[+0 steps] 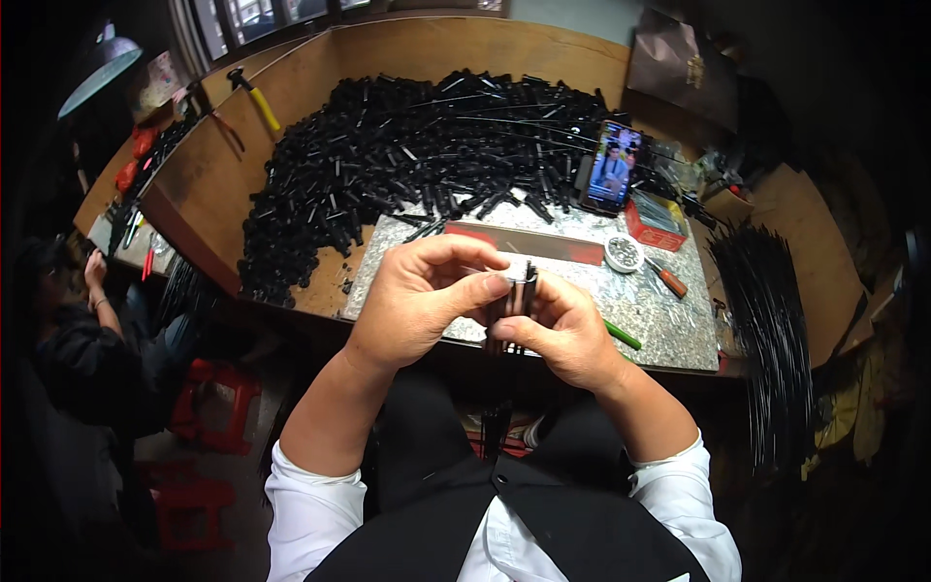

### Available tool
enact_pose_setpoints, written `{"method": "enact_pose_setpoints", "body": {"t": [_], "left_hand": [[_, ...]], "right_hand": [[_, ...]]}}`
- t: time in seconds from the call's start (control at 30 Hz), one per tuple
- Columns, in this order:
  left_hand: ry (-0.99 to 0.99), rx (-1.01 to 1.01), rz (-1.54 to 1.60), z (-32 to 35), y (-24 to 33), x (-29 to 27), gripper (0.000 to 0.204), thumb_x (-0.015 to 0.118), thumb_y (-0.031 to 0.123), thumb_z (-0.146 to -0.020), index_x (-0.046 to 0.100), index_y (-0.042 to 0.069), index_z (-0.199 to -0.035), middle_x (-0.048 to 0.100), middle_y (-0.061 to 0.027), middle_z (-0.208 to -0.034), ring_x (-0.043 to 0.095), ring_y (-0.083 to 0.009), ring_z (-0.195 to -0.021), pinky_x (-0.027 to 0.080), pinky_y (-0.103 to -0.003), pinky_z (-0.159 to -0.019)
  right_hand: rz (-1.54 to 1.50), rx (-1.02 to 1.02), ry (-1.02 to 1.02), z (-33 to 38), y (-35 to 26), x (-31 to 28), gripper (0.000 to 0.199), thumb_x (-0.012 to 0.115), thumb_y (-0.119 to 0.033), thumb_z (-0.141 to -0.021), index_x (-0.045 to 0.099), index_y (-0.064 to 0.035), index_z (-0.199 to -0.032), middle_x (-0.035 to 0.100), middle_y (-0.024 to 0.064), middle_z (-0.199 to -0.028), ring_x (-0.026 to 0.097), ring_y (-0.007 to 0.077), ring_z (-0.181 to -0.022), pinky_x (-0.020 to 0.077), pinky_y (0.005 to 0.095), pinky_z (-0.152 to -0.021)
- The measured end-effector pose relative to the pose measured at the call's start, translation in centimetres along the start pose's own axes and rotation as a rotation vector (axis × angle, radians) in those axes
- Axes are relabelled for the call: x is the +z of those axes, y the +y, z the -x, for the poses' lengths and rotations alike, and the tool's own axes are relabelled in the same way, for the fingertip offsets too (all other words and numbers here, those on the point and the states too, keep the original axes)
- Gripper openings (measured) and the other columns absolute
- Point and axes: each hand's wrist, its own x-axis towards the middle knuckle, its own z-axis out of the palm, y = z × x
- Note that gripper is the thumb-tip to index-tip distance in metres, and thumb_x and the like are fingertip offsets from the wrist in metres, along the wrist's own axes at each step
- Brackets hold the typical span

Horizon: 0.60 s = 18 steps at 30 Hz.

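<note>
Slender black rods gathered in a short upright bundle (524,299) are sitting between the person's two bare hands, above the near edge of a speckled grey stone slab (679,335). The right hand (572,339) is clamping the bundle, its thumb lying across the near side and its fingers wrapping behind. The left hand (407,301) is curling around the upper part from the other side, its thumb tip reaching the rods; whether it is pinching them I cannot tell.

Just right of the grip, a slim green stick-like object (624,336) is lying on the slab. Just beyond the grip, a long flat grey and reddish-brown bar (538,242) is running crosswise. Farther beyond and to the right, a round white dish of small pieces (624,254), an orange-handled tool (669,279), a red box (642,231) and an upright phone with a lit screen (613,170) are resting. Well beyond the grip, a large heap of black elongated parts (407,145) is filling a wooden-walled bin (475,47). Far right of it, long thin black rods (766,339) are hanging over the edge; far left, another person (92,359) is sitting.
</note>
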Motion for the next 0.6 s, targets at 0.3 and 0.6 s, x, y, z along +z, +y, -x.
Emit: {"method": "enact_pose_setpoints", "body": {"t": [0.3,0.6], "left_hand": [[0.399,-0.048,-0.232,2.8,-5.1,-6.1,0.018,0.058,0.011,-0.09,0.062,-0.002,-0.102,0.067,-0.0096,-0.086,0.064,-0.0127,-0.073,0.051,-0.022,-0.061],[0.886,0.03,-1.568,4.0,-8.5,-20.7,0.014,0.06,0.017,-0.081,0.068,0.008,-0.088,0.065,-0.0104,-0.085,0.061,-0.0326,-0.082,0.048,-0.043,-0.072]], "right_hand": [[0.078,-0.04,0.147,0.4,0.1,-0.6,0.015,0.062,-0.008,-0.086,0.052,0.0007,-0.093,0.064,0.0121,-0.076,0.065,0.0202,-0.067,0.0539,0.0303,-0.063],[0.069,0.002,0.159,1.1,-1.0,-0.6,0.011,0.062,-0.003,-0.086,0.055,0.0009,-0.094,0.063,0.0077,-0.081,0.062,0.0138,-0.073,0.0509,0.0266,-0.068]]}}
